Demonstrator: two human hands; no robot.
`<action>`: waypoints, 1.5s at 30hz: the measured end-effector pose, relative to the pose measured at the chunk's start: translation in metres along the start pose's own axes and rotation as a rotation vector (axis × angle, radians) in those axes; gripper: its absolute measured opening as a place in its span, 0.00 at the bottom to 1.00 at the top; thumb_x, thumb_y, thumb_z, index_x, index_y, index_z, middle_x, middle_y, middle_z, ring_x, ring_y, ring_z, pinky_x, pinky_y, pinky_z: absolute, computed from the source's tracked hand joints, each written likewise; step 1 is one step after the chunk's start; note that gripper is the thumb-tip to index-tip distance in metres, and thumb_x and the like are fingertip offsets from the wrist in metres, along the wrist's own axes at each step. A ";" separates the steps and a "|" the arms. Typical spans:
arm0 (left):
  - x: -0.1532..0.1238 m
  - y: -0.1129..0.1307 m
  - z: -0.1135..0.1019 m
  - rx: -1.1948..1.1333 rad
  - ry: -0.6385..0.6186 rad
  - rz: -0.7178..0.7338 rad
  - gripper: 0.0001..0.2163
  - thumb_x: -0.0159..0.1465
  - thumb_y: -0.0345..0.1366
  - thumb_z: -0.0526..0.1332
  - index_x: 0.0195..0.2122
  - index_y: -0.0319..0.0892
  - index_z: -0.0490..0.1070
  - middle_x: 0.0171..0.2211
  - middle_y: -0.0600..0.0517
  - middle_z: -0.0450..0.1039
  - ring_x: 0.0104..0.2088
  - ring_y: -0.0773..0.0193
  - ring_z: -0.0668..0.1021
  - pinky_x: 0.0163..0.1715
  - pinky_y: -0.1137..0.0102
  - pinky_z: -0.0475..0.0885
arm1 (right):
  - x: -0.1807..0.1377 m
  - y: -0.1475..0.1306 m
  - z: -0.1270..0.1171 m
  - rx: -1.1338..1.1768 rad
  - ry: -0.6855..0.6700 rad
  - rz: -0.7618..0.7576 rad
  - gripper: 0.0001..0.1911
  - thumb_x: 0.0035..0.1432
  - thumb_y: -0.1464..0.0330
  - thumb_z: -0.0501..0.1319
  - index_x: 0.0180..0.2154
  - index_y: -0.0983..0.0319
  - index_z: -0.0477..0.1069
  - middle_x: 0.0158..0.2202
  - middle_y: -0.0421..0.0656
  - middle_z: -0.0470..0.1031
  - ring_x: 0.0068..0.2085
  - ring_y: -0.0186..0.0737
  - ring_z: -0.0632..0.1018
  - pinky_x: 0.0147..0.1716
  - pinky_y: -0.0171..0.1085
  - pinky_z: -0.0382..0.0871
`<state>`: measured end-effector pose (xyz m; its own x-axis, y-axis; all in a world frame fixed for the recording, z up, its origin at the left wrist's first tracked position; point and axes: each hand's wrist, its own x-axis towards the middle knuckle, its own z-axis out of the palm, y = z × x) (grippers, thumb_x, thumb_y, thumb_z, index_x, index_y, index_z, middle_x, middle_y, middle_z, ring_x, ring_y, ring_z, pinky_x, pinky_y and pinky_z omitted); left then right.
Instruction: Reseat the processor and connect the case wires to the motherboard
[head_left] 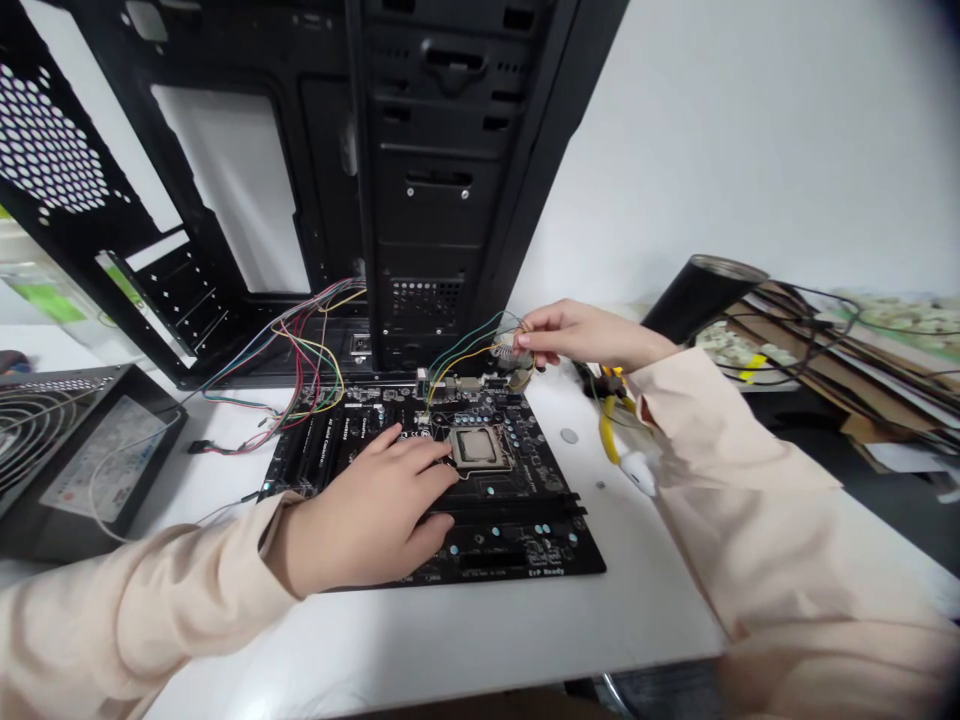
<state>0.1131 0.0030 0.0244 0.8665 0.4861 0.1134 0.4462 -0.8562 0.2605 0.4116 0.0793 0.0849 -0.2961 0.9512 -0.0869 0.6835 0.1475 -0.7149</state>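
Observation:
A black motherboard (555,500) lies flat on the white table, its processor (478,446) showing in the socket. My left hand (375,505) rests palm down on the board, fingers stretched out, the tips near the processor and a small white plug (424,418). Thin green and yellow wires (469,355) run from around that plug up to my right hand (566,333). Its thumb and fingers are pinched on them above the board's far right corner. Behind those fingers a greyish round part is partly hidden, and I cannot make out what it is.
An open black computer case (442,220) stands behind the board, with loose coloured wires (307,345) trailing from it. At the left is a power supply (97,450). Yellow-handled pliers (609,432), a coin-like disc (569,436), a black cylinder (701,295) and stacked cardboard (810,350) lie right.

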 end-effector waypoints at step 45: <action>-0.001 0.001 -0.002 -0.002 -0.021 -0.010 0.14 0.65 0.37 0.55 0.50 0.40 0.71 0.57 0.41 0.69 0.58 0.49 0.71 0.62 0.44 0.57 | -0.003 -0.004 -0.006 -0.491 0.160 0.072 0.19 0.50 0.55 0.63 0.37 0.63 0.76 0.31 0.43 0.78 0.30 0.36 0.74 0.30 0.36 0.65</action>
<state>0.1123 0.0024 0.0263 0.8667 0.4906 0.0906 0.4542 -0.8510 0.2635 0.4140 0.0777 0.0920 -0.1578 0.9874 0.0109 0.9421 0.1538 -0.2981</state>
